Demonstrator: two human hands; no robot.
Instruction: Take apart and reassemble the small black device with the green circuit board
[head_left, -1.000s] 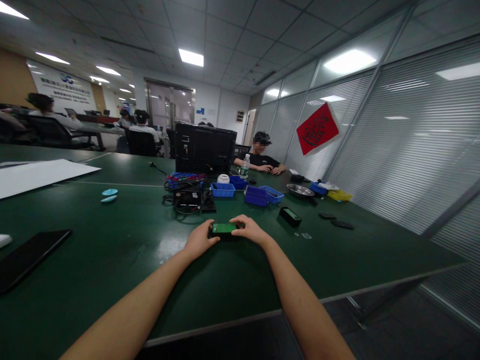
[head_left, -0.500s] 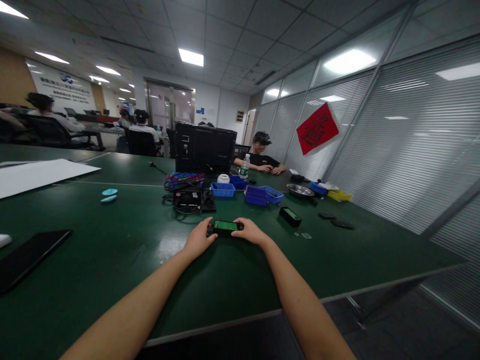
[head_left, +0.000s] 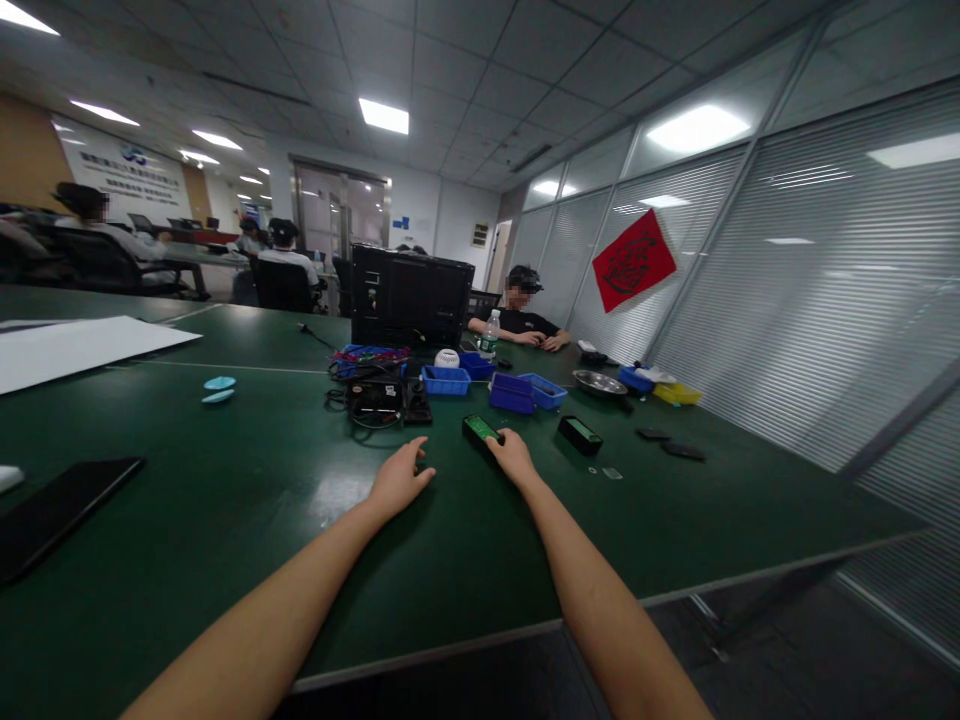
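My right hand (head_left: 511,455) reaches forward over the green table (head_left: 225,500), its fingers closed on the near end of a small black device with a green board on top (head_left: 480,429). The device lies at an angle, pointing away to the left. My left hand (head_left: 401,478) rests flat on the table to its left, fingers stretched out and holding nothing, a short gap from the device. A second, similar black device (head_left: 579,433) lies further right.
Beyond my hands are a tangle of cables and black gear (head_left: 375,396), blue bins (head_left: 445,379), a black monitor (head_left: 411,297), a metal bowl (head_left: 600,381) and a yellow bin (head_left: 677,393). A dark tablet (head_left: 52,510) lies at left. A person (head_left: 525,318) sits across.
Both hands held the device between them before. Now my left hand has let go and stays put, while my right hand has carried the device forward and to the right, turning it.
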